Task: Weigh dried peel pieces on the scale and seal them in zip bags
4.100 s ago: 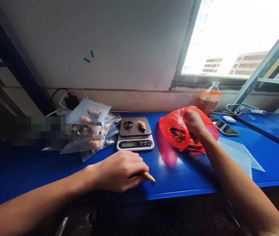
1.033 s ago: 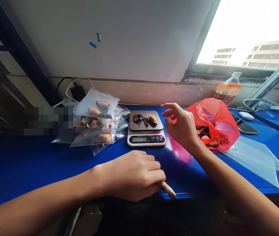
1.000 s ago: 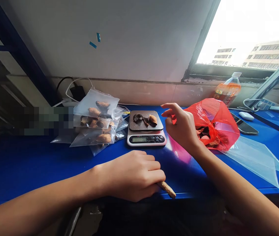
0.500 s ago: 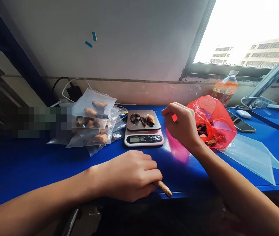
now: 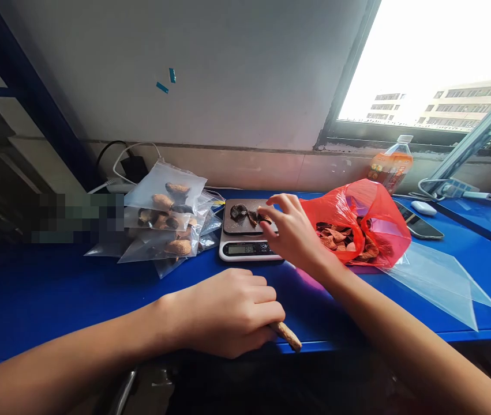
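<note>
Handling, as judged: the stick (image 5: pixel 288 335) should be light, stiff and dry, rough enough not to slip, liable to snap if bent; best held at mid-length. The pieces on the scale (image 5: pixel 245 229) should likewise be light. The dark curl (image 5: pixel 239 211) looks brittle and is best lifted by its thick rim; the pale piece (image 5: pixel 263 210) suits a loose pinch across its sides, since pressure may crack it.

Appearance: the stick is tan, wrinkled and slightly bent, with a darker end. The dark curl is near black and ridged; a narrow dark scrap (image 5: pixel 253 218) lies just beside it. The pale piece is tan outside and partly hidden by fingers.

Position and grip: the left hand (image 5: pixel 234 317) is clamped on the stick, in front of the scale, one end protruding past the fingers. The right hand (image 5: pixel 291 227) is over the plate's right side, thumb and forefinger apart around the pale piece; whether any finger presses on it cannot be told. The red bag (image 5: pixel 390 227), holding similar pieces, lies open near the right forearm
</note>
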A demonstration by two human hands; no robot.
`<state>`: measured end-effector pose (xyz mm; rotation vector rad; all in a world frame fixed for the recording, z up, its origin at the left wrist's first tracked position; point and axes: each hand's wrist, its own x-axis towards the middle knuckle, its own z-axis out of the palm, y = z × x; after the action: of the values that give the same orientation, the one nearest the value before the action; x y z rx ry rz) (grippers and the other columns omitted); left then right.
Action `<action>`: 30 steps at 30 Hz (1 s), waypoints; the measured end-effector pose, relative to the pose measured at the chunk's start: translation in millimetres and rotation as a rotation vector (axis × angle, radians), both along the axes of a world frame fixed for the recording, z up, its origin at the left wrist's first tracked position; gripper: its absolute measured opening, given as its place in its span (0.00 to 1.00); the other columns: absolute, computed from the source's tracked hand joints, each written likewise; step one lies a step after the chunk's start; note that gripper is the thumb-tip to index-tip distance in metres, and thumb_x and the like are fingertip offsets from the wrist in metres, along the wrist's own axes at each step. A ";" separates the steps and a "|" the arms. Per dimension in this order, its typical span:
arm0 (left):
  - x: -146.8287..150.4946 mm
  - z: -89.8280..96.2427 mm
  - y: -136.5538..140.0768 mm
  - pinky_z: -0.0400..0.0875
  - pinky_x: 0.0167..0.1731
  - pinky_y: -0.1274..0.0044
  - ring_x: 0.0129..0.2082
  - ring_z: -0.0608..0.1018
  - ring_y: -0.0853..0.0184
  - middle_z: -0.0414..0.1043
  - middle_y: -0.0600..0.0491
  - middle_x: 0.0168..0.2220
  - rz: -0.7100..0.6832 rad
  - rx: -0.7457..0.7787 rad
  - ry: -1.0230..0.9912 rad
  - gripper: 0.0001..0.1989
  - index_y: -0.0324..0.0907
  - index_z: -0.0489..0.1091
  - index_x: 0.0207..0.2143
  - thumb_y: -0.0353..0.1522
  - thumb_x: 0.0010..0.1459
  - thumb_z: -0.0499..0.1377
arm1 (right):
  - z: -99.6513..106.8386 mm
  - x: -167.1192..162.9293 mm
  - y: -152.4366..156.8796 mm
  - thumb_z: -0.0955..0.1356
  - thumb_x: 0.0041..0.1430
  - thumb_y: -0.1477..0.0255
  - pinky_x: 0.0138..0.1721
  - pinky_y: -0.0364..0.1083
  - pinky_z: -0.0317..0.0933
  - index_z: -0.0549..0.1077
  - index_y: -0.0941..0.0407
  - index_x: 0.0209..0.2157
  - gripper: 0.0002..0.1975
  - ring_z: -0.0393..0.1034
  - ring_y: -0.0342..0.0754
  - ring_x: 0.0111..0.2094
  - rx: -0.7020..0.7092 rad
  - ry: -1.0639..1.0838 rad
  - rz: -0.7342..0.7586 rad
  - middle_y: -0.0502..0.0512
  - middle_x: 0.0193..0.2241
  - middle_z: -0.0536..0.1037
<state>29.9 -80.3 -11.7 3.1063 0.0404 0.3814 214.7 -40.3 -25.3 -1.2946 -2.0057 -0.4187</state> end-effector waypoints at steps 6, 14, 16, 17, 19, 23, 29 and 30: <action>0.2 -2.0 -0.6 0.63 0.25 0.75 0.24 0.70 0.68 0.72 0.53 0.26 -0.002 -0.010 -0.006 0.06 0.40 0.70 0.30 0.30 0.62 0.57 | -6.1 -19.0 14.2 0.66 0.60 0.66 0.48 0.58 0.60 0.77 0.57 0.33 0.10 0.55 0.61 0.54 -0.070 -0.115 -0.113 0.65 0.48 0.68; 0.3 -2.0 -0.9 0.63 0.25 0.74 0.25 0.71 0.67 0.72 0.53 0.27 0.007 0.003 0.023 0.05 0.40 0.71 0.31 0.30 0.61 0.58 | -3.4 -19.5 14.0 0.63 0.60 0.73 0.46 0.58 0.62 0.77 0.59 0.33 0.11 0.55 0.62 0.52 -0.085 -0.118 -0.131 0.67 0.44 0.69; 1.0 -2.0 -2.7 0.64 0.26 0.75 0.25 0.71 0.67 0.72 0.53 0.27 0.005 -0.002 0.030 0.05 0.40 0.71 0.31 0.30 0.61 0.57 | 3.5 -18.4 6.1 0.63 0.61 0.73 0.47 0.58 0.61 0.77 0.59 0.33 0.11 0.55 0.62 0.52 -0.024 -0.080 -0.166 0.66 0.42 0.70; 1.1 -1.6 -3.0 0.64 0.26 0.75 0.25 0.71 0.67 0.72 0.53 0.27 -0.001 0.001 0.033 0.06 0.40 0.71 0.31 0.30 0.61 0.57 | 9.1 -17.4 0.3 0.63 0.61 0.73 0.47 0.58 0.61 0.76 0.58 0.33 0.11 0.56 0.62 0.52 0.018 -0.047 -0.179 0.65 0.41 0.71; -0.6 1.6 -0.2 0.64 0.27 0.75 0.24 0.71 0.67 0.72 0.54 0.26 -0.011 0.004 0.026 0.07 0.40 0.71 0.31 0.30 0.62 0.56 | 24.0 -13.3 -14.9 0.63 0.62 0.71 0.48 0.58 0.60 0.75 0.56 0.31 0.10 0.58 0.60 0.50 0.119 0.040 -0.177 0.63 0.40 0.72; -15.3 17.9 26.6 0.68 0.37 0.76 0.33 0.76 0.67 0.75 0.53 0.32 0.132 -0.031 -0.191 0.06 0.41 0.71 0.36 0.31 0.64 0.55 | 54.6 16.0 -51.1 0.64 0.63 0.69 0.51 0.58 0.58 0.73 0.53 0.32 0.08 0.65 0.54 0.45 0.374 0.165 -0.172 0.57 0.37 0.73; -35.9 33.9 73.7 0.61 0.25 0.76 0.27 0.76 0.61 0.75 0.50 0.28 1.058 0.056 -0.193 0.14 0.41 0.69 0.35 0.40 0.65 0.50 | 29.5 111.4 -77.6 0.68 0.58 0.63 0.35 0.53 0.61 0.73 0.53 0.29 0.09 0.67 0.52 0.32 0.489 0.131 -0.428 0.58 0.29 0.75; -34.1 32.4 77.5 0.59 0.24 0.76 0.26 0.76 0.61 0.74 0.50 0.26 1.119 0.025 -0.126 0.15 0.41 0.69 0.35 0.40 0.64 0.49 | 18.9 124.7 -78.6 0.66 0.59 0.61 0.35 0.53 0.61 0.73 0.54 0.29 0.12 0.66 0.52 0.32 0.406 0.083 -0.451 0.59 0.29 0.75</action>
<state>-4.2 -2.8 20.6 2.7159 1.7622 0.5455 339.4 -118.9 -6.3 -1.4599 -1.4500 -0.9144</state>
